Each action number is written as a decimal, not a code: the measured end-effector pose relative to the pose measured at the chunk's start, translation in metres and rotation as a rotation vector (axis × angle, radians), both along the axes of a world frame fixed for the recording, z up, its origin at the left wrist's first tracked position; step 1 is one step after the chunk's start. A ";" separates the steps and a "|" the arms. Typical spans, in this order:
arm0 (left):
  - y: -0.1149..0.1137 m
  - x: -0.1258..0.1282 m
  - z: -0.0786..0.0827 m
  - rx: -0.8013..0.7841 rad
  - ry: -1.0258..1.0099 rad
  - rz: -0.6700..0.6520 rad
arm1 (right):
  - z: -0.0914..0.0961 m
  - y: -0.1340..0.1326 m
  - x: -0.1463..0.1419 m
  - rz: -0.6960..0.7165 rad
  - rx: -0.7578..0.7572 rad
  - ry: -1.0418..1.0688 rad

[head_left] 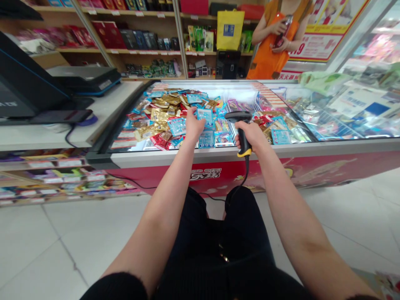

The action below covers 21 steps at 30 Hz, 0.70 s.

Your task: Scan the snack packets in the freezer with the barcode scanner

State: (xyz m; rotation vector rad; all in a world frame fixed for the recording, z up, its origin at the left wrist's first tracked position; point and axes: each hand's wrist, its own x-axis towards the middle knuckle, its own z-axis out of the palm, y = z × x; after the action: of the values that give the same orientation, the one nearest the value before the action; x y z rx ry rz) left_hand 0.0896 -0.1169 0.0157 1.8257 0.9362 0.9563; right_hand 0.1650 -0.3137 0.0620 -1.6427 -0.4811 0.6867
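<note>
My right hand point(254, 135) is wrapped round the grip of a black and yellow barcode scanner point(240, 116), whose head points left and whose cable hangs down from the handle. To the left, my left hand point(194, 125) pinches the left edge of a light-blue snack packet point(206, 116) just in front of the scanner head. Around and under it lie many packets: gold ones point(160, 116), red ones point(161, 141) and more blue ones point(177, 126). They are heaped across the glass top of a red chest freezer point(156, 156).
At the left stands a white counter point(115, 100) with a black screen point(28, 83) and a scale point(84, 77). Behind the freezer rise stocked shelves point(140, 52). A person in an orange apron point(268, 54) stands at its far side. The scanner cable point(246, 171) runs along the freezer front.
</note>
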 end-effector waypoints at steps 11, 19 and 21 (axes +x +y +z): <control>0.048 -0.060 0.018 0.291 0.308 0.235 | -0.004 0.023 -0.008 0.028 0.017 0.013; 0.033 -0.056 0.015 0.307 0.418 0.247 | -0.010 0.017 -0.009 0.041 -0.002 0.017; 0.024 -0.049 0.020 0.345 0.402 0.239 | -0.010 0.010 -0.007 0.024 -0.016 0.016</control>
State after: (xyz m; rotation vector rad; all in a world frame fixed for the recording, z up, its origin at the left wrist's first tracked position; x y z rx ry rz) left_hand 0.0405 -0.0929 0.0356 2.2909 1.3228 0.9563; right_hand 0.1578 -0.3033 0.0521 -1.6473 -0.4856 0.7225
